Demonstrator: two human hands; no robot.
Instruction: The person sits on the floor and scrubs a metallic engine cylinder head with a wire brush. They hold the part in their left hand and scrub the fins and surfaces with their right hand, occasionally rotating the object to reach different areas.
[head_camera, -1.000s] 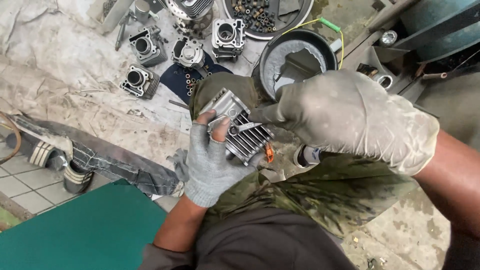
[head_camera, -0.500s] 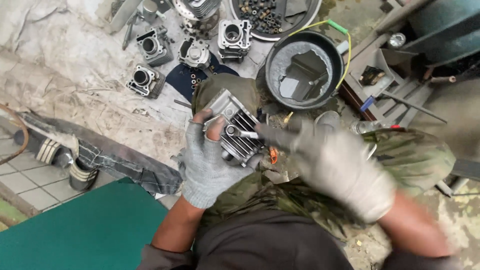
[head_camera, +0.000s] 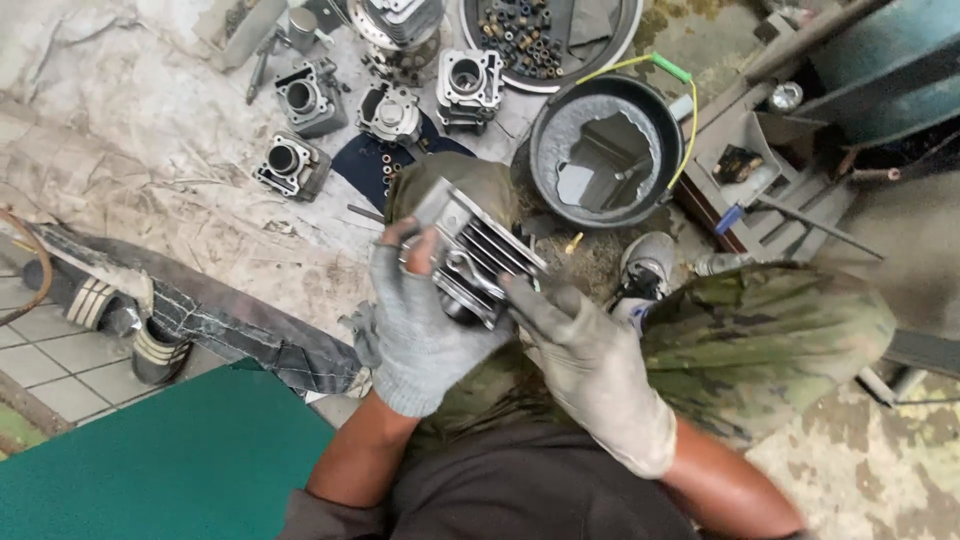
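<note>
both hands (head_camera: 430, 320) grip finned cylinder (head_camera: 475, 255); black pan (head_camera: 603, 150) beyond.

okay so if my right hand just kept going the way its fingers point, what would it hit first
Probably the finned metal cylinder that your left hand holds on your knee: the right hand points up-left with its fingertips already at the cylinder's lower edge, apparently touching.

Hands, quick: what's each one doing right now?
Left hand: closed around the finned engine cylinder, holding it on the knee.
Right hand: fingers on the cylinder's lower edge, beside a small wrench.
</note>
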